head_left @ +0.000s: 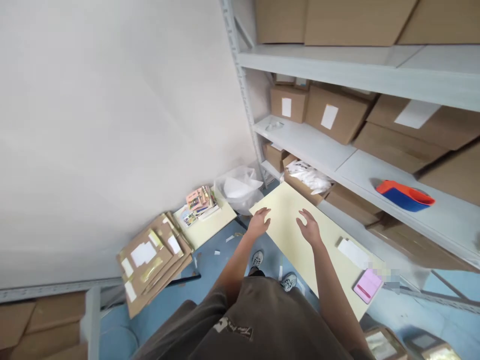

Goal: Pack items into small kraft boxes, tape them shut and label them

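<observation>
My left hand (259,221) hovers over the left side of a pale yellow table (287,225), its fingers apart and holding nothing. Across from it, my right hand (309,227) is over the same tabletop, fingers spread and curved, also bare. The two palms face each other with a stretch of tabletop between them. Further right on this table lie a white paper piece (353,253) and a phone with a pink screen (368,285). Neither hand touches them.
Metal shelving (360,70) with cardboard boxes (333,110) runs along the right; an orange and blue item (405,195) lies on it. At left, flattened cartons (153,255) and a pile of booklets (200,200) rest on a low table. A plastic bag (240,190) stands beyond.
</observation>
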`<state>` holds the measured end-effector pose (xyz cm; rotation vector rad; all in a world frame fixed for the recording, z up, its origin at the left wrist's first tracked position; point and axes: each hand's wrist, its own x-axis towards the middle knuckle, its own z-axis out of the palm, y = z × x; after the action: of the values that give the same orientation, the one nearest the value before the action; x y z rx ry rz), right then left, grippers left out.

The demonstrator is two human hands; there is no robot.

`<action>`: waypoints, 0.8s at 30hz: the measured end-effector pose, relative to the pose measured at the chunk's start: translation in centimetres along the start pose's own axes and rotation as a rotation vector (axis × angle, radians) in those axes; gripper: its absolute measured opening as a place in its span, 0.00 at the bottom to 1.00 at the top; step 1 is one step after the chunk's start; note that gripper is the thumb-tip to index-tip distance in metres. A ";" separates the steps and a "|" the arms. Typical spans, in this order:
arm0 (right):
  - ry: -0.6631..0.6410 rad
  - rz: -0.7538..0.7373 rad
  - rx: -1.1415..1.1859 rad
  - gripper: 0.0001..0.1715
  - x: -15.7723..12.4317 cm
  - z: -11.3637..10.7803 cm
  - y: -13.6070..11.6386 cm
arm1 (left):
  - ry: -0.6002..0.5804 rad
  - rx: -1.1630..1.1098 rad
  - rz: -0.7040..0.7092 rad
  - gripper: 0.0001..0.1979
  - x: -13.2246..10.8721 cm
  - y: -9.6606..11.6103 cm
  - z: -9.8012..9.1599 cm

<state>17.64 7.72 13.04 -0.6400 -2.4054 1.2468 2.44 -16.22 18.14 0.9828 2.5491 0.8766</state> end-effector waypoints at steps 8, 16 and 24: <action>-0.153 -0.149 -0.010 0.31 3.4 9.0 -7.4 | 0.166 -0.066 -0.036 0.27 -3.2 -8.5 -4.9; -0.273 -0.258 -0.036 0.30 5.7 23.4 -15.7 | 0.308 -0.182 -0.132 0.28 -6.2 -21.3 -13.0; -0.519 -0.350 -0.029 0.30 8.1 41.6 -23.5 | 0.377 -0.235 -0.366 0.28 -11.7 -35.9 -20.3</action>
<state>-15.36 -27.63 10.58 0.1261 -2.7822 1.3426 -16.54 -54.23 11.92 0.2861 2.7097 1.3029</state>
